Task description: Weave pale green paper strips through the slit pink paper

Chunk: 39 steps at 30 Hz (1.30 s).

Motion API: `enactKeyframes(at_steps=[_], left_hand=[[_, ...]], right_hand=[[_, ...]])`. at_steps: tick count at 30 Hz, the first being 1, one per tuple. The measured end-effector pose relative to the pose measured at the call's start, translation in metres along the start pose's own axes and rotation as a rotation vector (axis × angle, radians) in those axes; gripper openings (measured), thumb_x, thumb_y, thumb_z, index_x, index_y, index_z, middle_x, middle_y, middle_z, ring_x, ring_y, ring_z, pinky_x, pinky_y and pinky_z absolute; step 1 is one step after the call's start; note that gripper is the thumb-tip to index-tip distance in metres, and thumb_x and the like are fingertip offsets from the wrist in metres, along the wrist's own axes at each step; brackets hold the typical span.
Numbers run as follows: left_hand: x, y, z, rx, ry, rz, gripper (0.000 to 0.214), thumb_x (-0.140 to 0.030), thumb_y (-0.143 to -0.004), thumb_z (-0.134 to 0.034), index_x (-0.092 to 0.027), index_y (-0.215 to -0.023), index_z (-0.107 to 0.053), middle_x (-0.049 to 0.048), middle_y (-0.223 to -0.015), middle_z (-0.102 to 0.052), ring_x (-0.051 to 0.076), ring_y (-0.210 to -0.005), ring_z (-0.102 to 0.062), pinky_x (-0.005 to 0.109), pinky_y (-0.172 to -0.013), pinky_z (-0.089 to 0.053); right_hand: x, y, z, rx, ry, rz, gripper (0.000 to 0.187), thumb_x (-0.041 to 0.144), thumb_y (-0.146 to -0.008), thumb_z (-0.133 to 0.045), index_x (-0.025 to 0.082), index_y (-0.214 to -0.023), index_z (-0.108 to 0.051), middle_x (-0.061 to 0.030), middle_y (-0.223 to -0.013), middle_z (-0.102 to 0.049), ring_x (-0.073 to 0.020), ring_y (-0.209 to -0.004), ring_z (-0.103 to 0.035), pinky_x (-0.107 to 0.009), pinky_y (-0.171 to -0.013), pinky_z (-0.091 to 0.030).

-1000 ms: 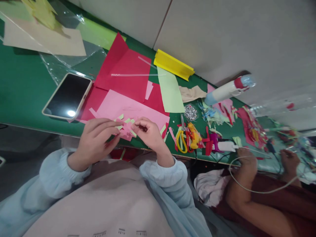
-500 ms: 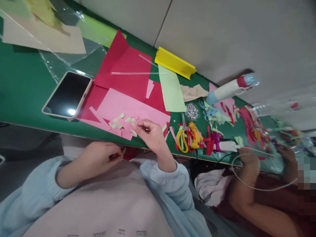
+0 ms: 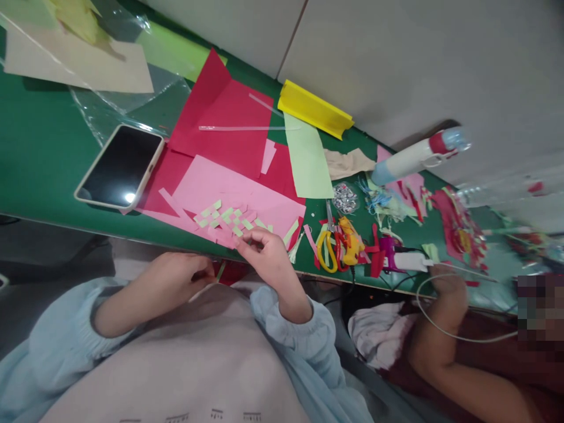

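Note:
On pink paper (image 3: 268, 191) lies a small woven patch of pink and light green paper strips (image 3: 227, 220). My right hand (image 3: 267, 252) reaches over its near right corner, thumb and forefinger pinched on the end of a paper strip there. My left hand (image 3: 178, 277) hovers by the table's front edge, its fingers curled together. Whatever those left fingers hold, if anything, is hidden. Just beyond their tips, below the table edge, shows something red (image 3: 231, 274) with a thin greenish strip across it.
Left of the paper lies a phone (image 3: 121, 167). Red card (image 3: 229, 126) stands folded behind. To the right are yellow-handled scissors (image 3: 326, 249), an orange glue gun (image 3: 351, 242), a bag of small shiny pieces (image 3: 345, 198) and a bottle (image 3: 418, 154). A co-worker's arm (image 3: 443, 317) rests at far right.
My right hand has drawn slightly toward me and left along the woven strips, uncovering more of their right side. My left hand has shifted a little left. The co-worker's far hand has left view.

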State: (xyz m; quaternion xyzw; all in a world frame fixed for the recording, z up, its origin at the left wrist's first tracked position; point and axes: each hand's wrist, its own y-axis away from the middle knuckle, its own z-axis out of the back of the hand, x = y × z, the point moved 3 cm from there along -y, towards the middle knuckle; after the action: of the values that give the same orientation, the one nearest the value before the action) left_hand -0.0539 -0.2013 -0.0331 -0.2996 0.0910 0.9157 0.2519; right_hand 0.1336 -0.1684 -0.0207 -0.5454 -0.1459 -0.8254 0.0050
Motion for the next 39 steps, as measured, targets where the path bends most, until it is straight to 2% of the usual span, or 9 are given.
enactKeyframes(at_steps=[2, 4, 11, 14, 18, 21, 26, 32, 39], left_hand=[[0.000, -0.002, 0.003, 0.123, 0.102, 0.143, 0.017, -0.023, -0.079, -0.054, -0.023, -0.074, -0.070, 0.0000, -0.072, -0.072, 0.016, -0.060, -0.064, 0.025, -0.056, -0.045], [-0.002, -0.004, 0.006, 0.166, 0.236, 0.270, 0.015, -0.024, -0.077, -0.055, -0.022, -0.076, -0.069, -0.0006, -0.069, -0.070, 0.014, -0.059, -0.062, 0.024, -0.056, -0.044], [-0.008, -0.011, 0.008, -0.047, 0.879, 0.579, 0.027, -0.044, -0.071, -0.072, -0.018, -0.071, -0.065, -0.0026, -0.056, -0.058, 0.009, -0.049, -0.051, 0.020, -0.046, -0.040], [-0.009, -0.012, 0.008, -0.147, 1.071, 0.637, 0.025, -0.041, -0.070, -0.076, -0.017, -0.072, -0.068, -0.0013, -0.059, -0.061, 0.008, -0.049, -0.050, 0.019, -0.046, -0.042], [-0.012, -0.014, 0.009, -0.171, 1.258, 0.678, 0.022, -0.035, -0.065, -0.082, -0.017, -0.066, -0.069, -0.0014, -0.057, -0.061, 0.006, -0.048, -0.050, 0.016, -0.044, -0.041], [-0.014, -0.016, 0.010, -0.173, 1.298, 0.698, 0.022, -0.035, -0.064, -0.082, -0.017, -0.064, -0.070, -0.0016, -0.056, -0.060, 0.006, -0.047, -0.050, 0.016, -0.043, -0.041], [-0.017, -0.017, 0.010, -0.173, 1.253, 0.653, 0.020, -0.034, -0.065, -0.081, -0.018, -0.067, -0.070, -0.0013, -0.057, -0.061, 0.008, -0.050, -0.052, 0.017, -0.045, -0.043], [-0.017, -0.015, 0.013, -0.194, 1.190, 0.602, 0.021, -0.038, -0.073, -0.075, -0.019, -0.067, -0.067, -0.0014, -0.059, -0.060, 0.008, -0.050, -0.052, 0.018, -0.045, -0.044], [-0.016, -0.015, 0.017, -0.209, 1.202, 0.645, 0.024, -0.039, -0.071, -0.077, -0.018, -0.065, -0.066, -0.0012, -0.059, -0.060, 0.008, -0.049, -0.052, 0.017, -0.045, -0.043]], right_hand=[[-0.002, 0.003, -0.002, 0.009, -0.012, -0.014, 0.018, 0.033, -0.079, -0.063, 0.018, -0.070, -0.063, 0.0018, -0.073, -0.056, -0.0085, -0.056, -0.041, -0.024, -0.057, -0.037], [-0.004, 0.006, -0.003, -0.004, -0.032, -0.023, 0.018, 0.033, -0.079, -0.063, 0.017, -0.070, -0.063, 0.0024, -0.071, -0.054, -0.0087, -0.057, -0.042, -0.023, -0.056, -0.036], [0.000, 0.013, -0.009, -0.002, -0.050, -0.009, 0.019, 0.036, -0.079, -0.065, 0.018, -0.073, -0.065, 0.0017, -0.073, -0.058, -0.0080, -0.054, -0.039, -0.023, -0.053, -0.034], [0.006, 0.016, -0.007, 0.009, -0.065, 0.013, 0.020, 0.037, -0.079, -0.066, 0.018, -0.072, -0.065, 0.0015, -0.071, -0.058, -0.0088, -0.056, -0.041, -0.023, -0.054, -0.036], [0.011, 0.018, -0.002, 0.043, -0.199, 0.023, 0.036, 0.048, -0.087, -0.056, 0.018, -0.069, -0.064, 0.0006, -0.066, -0.055, -0.0104, -0.061, -0.047, -0.024, -0.057, -0.038], [0.012, 0.017, -0.001, 0.033, -0.270, -0.002, 0.045, 0.056, -0.089, -0.050, 0.017, -0.072, -0.066, -0.0005, -0.068, -0.055, -0.0099, -0.059, -0.046, -0.024, -0.055, -0.038], [0.016, 0.015, -0.006, 0.044, -0.255, -0.011, 0.025, 0.043, -0.075, -0.071, 0.018, -0.073, -0.066, -0.0005, -0.074, -0.062, -0.0102, -0.062, -0.048, -0.024, -0.057, -0.041], [0.017, 0.014, -0.006, 0.063, -0.287, -0.044, 0.024, 0.040, -0.073, -0.072, 0.017, -0.068, -0.065, 0.0003, -0.071, -0.062, -0.0100, -0.061, -0.047, -0.025, -0.058, -0.040], [0.013, 0.013, -0.006, 0.100, -0.379, -0.084, 0.025, 0.041, -0.072, -0.073, 0.017, -0.073, -0.067, 0.0006, -0.072, -0.063, -0.0108, -0.067, -0.052, -0.026, -0.069, -0.044]])
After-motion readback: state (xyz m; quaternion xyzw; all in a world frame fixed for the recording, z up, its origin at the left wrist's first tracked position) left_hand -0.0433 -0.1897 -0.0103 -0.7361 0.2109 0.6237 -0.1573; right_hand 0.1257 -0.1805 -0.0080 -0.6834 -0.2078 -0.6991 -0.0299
